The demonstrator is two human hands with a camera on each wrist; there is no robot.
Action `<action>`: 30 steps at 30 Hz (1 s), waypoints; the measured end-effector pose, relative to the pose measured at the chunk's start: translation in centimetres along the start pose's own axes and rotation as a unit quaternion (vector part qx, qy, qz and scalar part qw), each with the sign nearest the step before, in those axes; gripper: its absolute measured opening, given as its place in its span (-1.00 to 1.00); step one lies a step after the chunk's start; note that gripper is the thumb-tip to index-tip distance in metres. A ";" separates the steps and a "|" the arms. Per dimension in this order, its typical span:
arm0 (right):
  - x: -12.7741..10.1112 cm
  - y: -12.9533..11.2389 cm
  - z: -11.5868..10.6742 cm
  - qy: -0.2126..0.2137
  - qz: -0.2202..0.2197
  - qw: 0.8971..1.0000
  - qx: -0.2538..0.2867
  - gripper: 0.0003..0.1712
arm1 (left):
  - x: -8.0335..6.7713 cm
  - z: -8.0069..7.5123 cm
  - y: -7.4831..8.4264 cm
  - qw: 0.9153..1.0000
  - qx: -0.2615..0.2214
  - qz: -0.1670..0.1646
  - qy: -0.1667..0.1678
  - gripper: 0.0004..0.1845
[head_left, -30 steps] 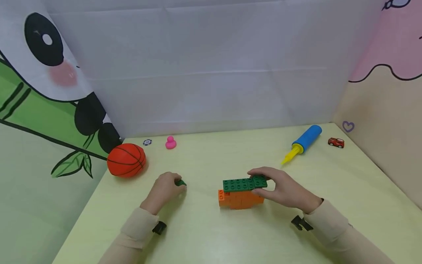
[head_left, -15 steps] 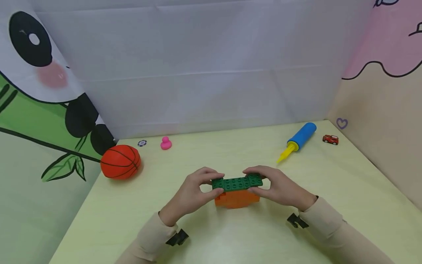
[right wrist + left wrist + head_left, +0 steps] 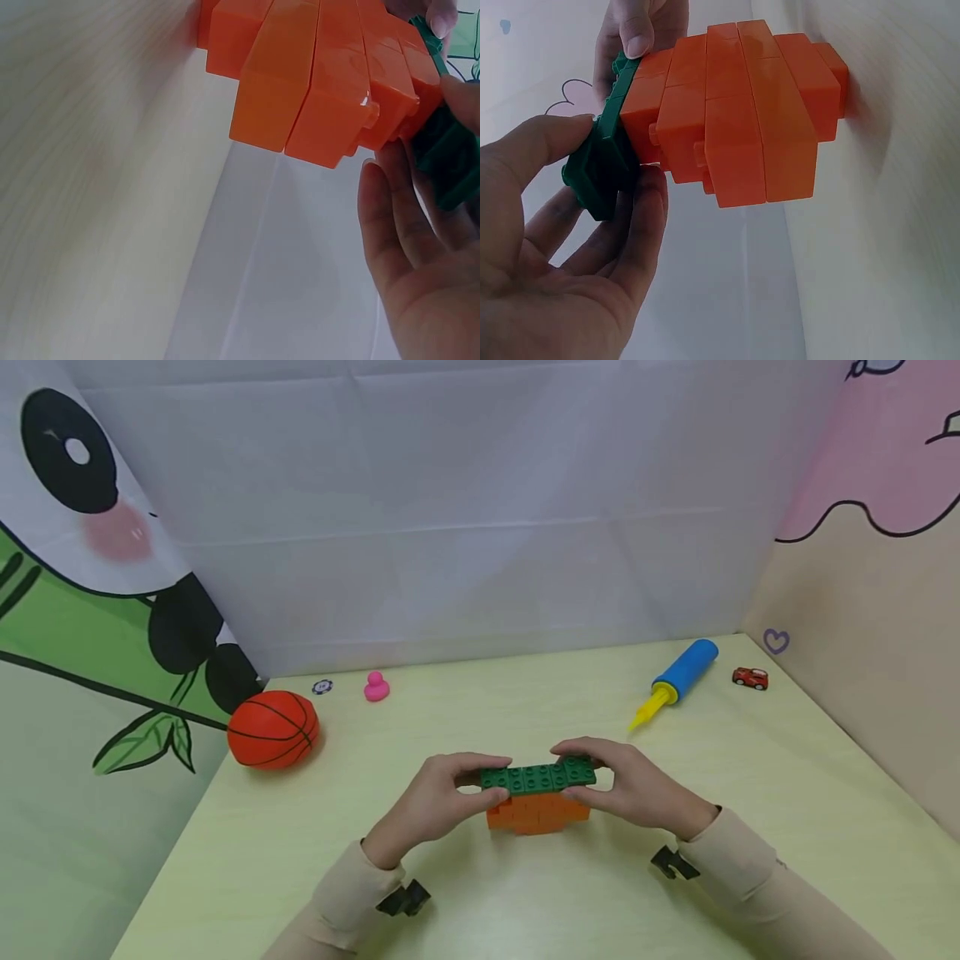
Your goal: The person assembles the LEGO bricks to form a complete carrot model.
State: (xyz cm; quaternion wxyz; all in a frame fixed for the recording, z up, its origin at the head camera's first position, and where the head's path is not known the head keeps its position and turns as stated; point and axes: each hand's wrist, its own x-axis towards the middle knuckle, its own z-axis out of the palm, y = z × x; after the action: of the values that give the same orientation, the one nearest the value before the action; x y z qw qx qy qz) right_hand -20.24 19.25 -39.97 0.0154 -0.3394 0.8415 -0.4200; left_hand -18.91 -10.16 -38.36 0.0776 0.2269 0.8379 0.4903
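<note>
An orange stack of toy building bricks (image 3: 538, 816) stands on the table, with a row of flat green bricks (image 3: 534, 778) along its top. My left hand (image 3: 438, 795) pinches the green brick (image 3: 600, 169) at the row's left end between thumb and fingers; that brick juts past the orange side. At the other end, my right hand (image 3: 637, 783) pinches another green brick (image 3: 448, 157), which also overhangs. In the left wrist view the orange stack (image 3: 735, 112) is widest in its middle layers. Whether the left brick is fully pressed on cannot be told.
On the table's far left lies a red basketball-patterned ball (image 3: 273, 730). Behind it are a small round chip (image 3: 322, 687) and a pink toy (image 3: 377, 687). A blue and yellow pump-like toy (image 3: 678, 681) and a red toy car (image 3: 750, 677) lie at the back right.
My left hand has moved right with a green brick, from beside the stack to the row's left end. The right hand keeps its hold. Both hands are nearly still over the last half second.
</note>
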 end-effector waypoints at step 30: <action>0.1 0.0 0.1 -0.014 0.016 1.000 -0.004 -0.34 | 0.3 0.0 -0.3 0.998 0.061 0.025 -0.018 -0.44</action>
State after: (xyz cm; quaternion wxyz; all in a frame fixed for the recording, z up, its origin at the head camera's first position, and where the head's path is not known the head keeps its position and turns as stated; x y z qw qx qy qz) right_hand -20.25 19.08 -40.00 0.0327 -0.3313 0.8483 -0.4117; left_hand -19.27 -10.11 -38.63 0.0667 0.2609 0.8587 0.4359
